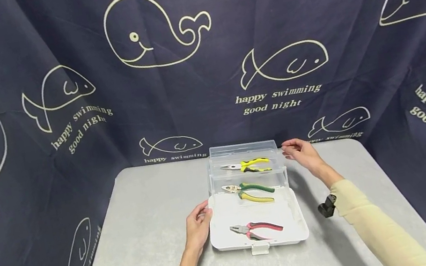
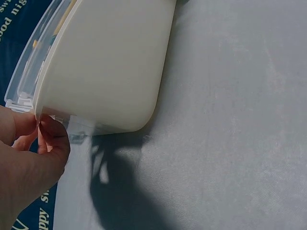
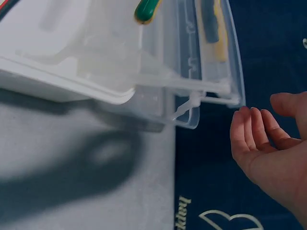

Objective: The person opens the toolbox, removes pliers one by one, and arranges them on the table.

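A white plastic toolbox stands on the table with its clear lid and two clear trays raised behind it. Red-handled pliers lie in the white base. Green-and-yellow pliers lie in the lower clear tray, and yellow-and-black long-nose pliers in the upper one. My left hand pinches the base's rim at its back left, thumb and index finger meeting there. At the back right, my right hand has its relaxed fingertips close beside the raised clear plastic's corner, thumb apart.
The grey table extends on both sides of the toolbox. Dark blue curtains with white whale and fish outlines hang close behind the table and along both sides. A latch sticks out at the toolbox's front.
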`<state>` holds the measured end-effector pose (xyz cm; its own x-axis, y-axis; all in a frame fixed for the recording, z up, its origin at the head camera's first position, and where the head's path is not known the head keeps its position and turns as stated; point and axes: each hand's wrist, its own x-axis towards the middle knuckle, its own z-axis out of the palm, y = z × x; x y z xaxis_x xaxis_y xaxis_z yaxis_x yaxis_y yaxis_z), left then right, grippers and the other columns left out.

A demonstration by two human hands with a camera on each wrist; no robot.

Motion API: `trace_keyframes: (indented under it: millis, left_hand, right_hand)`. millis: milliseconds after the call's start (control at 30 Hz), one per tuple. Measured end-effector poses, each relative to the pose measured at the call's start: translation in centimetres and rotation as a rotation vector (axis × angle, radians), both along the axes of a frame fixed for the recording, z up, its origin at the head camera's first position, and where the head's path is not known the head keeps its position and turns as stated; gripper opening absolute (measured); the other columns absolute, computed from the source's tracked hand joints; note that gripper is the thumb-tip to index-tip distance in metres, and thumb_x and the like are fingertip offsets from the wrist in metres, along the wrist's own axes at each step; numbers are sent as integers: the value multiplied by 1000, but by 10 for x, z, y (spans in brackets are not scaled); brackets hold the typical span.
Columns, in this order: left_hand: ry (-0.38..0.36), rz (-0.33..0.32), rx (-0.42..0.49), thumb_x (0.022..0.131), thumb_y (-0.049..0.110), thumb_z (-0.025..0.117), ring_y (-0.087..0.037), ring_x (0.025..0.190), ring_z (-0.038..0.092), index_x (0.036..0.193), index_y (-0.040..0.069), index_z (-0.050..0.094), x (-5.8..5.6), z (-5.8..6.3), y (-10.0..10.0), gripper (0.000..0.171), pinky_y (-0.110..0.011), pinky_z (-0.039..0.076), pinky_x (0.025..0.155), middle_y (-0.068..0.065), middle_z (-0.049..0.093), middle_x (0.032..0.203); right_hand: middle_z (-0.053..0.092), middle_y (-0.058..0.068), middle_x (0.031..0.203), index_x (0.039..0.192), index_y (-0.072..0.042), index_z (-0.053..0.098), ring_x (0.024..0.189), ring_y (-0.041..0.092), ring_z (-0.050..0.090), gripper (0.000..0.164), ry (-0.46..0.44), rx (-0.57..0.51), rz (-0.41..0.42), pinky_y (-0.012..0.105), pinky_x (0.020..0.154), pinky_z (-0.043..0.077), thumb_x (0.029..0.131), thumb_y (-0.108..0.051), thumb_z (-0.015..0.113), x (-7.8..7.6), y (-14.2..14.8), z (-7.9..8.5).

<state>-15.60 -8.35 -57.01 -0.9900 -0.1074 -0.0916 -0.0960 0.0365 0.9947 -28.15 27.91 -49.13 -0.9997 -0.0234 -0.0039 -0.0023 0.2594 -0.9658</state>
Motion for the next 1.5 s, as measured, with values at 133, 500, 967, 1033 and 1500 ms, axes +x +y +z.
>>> trace_keyframes:
  millis: [133,500,967,1033,1500]
  left_hand:
    - [2,20,-10,100,1,63,-20,93,62,131,-9,63,-5,-18,0,33,-17,48,73,-20,64,110]
    - [14,12,26,100,6,65,-22,99,62,133,-8,62,-4,-23,-4,36,-18,49,76,-20,64,113]
    - [36,12,47,99,3,66,-12,92,62,130,-6,65,-6,-24,2,33,-18,49,76,-13,65,105]
    - [14,5,48,99,1,65,-16,93,62,130,-8,64,-4,-14,4,33,-18,49,75,-16,65,107]
    - [16,25,31,98,3,67,-12,89,62,130,-6,66,-7,-22,1,33,-17,49,75,-15,65,106]
  right_hand:
    - [70,20,109,128,17,56,87,1,65,35,56,59,18,16,79,54,102,-7,62,1,-13,9]
    - [69,25,112,120,9,64,98,31,67,26,185,277,164,29,87,53,98,-6,68,0,-54,16]
    - [69,23,121,121,8,67,109,38,68,29,263,465,341,54,96,52,95,-4,71,6,-81,3]
    - [69,22,122,121,6,69,112,38,67,30,277,507,349,55,98,51,94,-4,72,6,-82,3]
    - [70,21,113,118,8,70,108,39,58,27,417,808,484,55,95,38,96,-8,70,5,-101,12]
